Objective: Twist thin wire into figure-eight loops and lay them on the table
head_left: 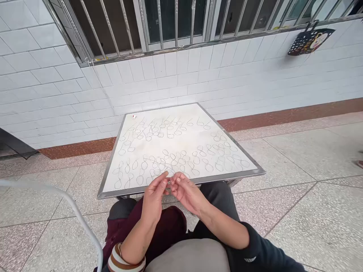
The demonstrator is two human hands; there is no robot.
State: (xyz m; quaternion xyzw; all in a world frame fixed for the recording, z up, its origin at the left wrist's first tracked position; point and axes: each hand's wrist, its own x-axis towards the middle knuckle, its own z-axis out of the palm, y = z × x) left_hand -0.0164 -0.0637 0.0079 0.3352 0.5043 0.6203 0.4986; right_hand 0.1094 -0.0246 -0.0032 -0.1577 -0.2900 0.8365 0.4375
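My left hand and my right hand meet fingertip to fingertip over the near edge of a white-topped table. The fingers of both are bent in a pinch. Anything between the fingertips is too small to make out. Rows of thin, looped dark outlines, shaped like sixes and eights, cover much of the tabletop. Near its far left corner lies a small white and red item.
Behind the table stands a white tiled wall with a barred window. A dotted bag hangs from the bars at the right. A pale curved rail is at my left. Part of a foot shows at the far right.
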